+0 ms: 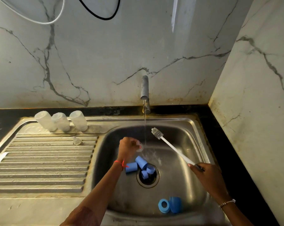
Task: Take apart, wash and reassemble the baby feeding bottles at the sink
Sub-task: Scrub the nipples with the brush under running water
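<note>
Three bottles (pixel 61 121) upended at 10 o'clock of sink (pixel 195 128); L hand (pixel 127 147) pinching clear teat (pixel 140 147) beside stream (pixel 145 128), 12 o'clock of drain (pixel 152 181); R hand (pixel 205 172) gripping brush (pixel 170 147) handle end; teat prob soft, slick, light: hold by base rim.

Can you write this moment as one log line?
left hand: holds clear teat beside tap stream | right hand: grips bottle brush | three bottles: stand on drainboard | blue parts: in sink
</note>
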